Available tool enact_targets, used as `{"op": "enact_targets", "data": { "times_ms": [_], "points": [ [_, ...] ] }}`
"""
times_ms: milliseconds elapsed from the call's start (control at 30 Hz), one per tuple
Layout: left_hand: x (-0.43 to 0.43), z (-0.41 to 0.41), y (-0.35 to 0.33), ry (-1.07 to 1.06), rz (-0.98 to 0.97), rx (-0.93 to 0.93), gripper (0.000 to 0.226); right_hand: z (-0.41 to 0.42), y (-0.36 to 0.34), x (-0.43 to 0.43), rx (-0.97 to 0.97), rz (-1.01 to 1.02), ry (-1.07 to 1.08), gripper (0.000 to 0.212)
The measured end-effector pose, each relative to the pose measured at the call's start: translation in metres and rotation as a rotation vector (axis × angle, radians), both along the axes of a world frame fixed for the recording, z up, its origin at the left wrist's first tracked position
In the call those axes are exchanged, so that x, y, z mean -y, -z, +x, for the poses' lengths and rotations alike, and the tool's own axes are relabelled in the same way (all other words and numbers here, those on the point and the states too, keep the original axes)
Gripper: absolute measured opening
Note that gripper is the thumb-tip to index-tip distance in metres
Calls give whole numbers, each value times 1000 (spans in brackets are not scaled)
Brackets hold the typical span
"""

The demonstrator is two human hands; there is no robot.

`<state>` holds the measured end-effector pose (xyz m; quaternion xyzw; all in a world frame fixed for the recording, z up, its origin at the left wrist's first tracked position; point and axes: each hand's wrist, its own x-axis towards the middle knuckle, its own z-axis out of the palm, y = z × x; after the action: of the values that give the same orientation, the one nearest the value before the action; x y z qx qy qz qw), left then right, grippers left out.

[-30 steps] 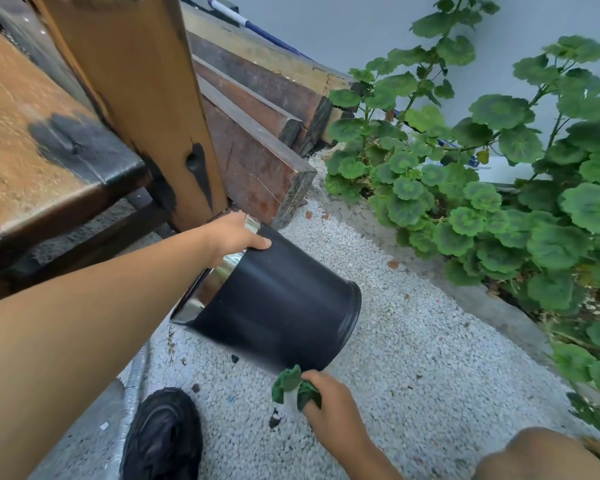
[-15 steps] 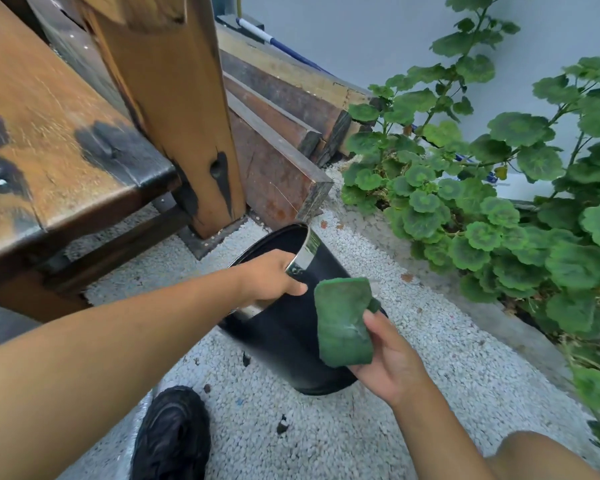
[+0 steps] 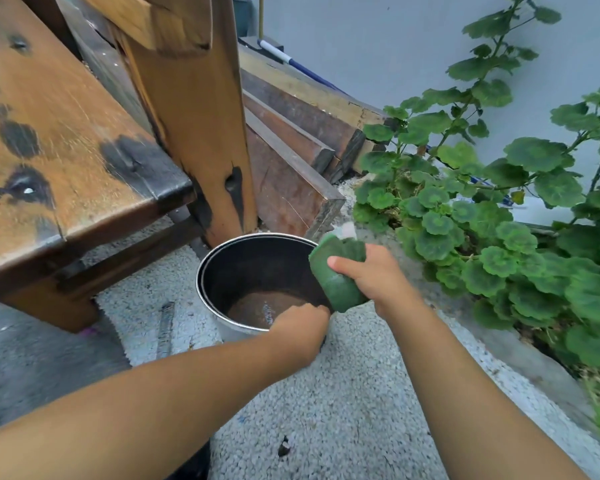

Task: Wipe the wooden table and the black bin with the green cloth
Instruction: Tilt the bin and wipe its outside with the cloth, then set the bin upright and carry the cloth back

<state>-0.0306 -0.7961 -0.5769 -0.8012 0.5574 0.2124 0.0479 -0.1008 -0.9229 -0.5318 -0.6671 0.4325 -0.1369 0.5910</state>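
Left hand (image 3: 300, 329) fingers grip the black bin (image 3: 257, 271) rim; right hand (image 3: 371, 275) fingers clasp the green cloth (image 3: 336, 282) there.

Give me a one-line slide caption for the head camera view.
Left hand steadies the upright black bin by its rim while the right hand presses the folded green cloth there.

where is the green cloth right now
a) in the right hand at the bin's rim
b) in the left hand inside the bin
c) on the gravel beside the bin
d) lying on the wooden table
a: the right hand holds the green cloth against the far-right rim of the bin, while the left hand has a grip on the near rim.
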Motion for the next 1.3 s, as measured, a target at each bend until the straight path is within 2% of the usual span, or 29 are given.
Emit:
{"op": "enact_targets", "data": {
  "times_ms": [133, 200, 267, 333, 433, 500, 533, 600, 667, 733, 767, 833, 967, 1100, 1200, 1300],
  "points": [
    [0, -2, 15, 63, -35, 33, 17, 14, 19, -10, -528, -488, -64, 33],
    [-2, 7, 12, 157, -96, 92, 21, 13, 22, -15, -624, -592, -67, 34],
    [-4, 19, 2, 243, -162, 162, 41, 15, 27, -15, -696, -656, -90, 40],
    [-7, 34, -13, 245, -206, 253, 50, 16, 31, -12, -765, -670, -123, 47],
    [-13, 73, -26, 94, -243, 345, 51, 10, 38, -4, -803, -614, -112, 53],
    [-23, 100, -29, -79, -256, 383, 55, 7, 37, 1, -829, -573, -123, 44],
    [-31, 111, -29, -153, -228, 396, 57, 6, 36, 2, -846, -575, -151, 36],
    [-45, 127, -25, -276, -101, 396, 58, 7, 33, 2, -888, -613, -222, 32],
    [-54, 140, -20, -442, 65, 240, 50, 11, 31, 2, -920, -646, -264, 27],
    [-56, 153, -18, -612, 221, -128, 40, 14, 27, 1, -932, -649, -286, 30],
    [-54, 159, -19, -637, 261, -304, 34, 16, 25, 2, -935, -650, -297, 33],
    [-53, 164, -22, -582, 275, -408, 27, 17, 24, 4, -935, -650, -321, 33],
    [-45, 167, -20, -519, 138, -332, 23, 22, 19, 13, -937, -698, -334, 32],
    [-21, 169, -30, -379, -60, -5, 17, 32, -1, 39, -954, -723, -326, 27],
    [5, 171, -33, -374, -145, 56, 7, 41, -11, 65, -954, -729, -287, 22],
    [33, 175, -23, -370, -113, 68, 6, 47, -12, 84, -980, -698, -281, 20]
  ]
}}
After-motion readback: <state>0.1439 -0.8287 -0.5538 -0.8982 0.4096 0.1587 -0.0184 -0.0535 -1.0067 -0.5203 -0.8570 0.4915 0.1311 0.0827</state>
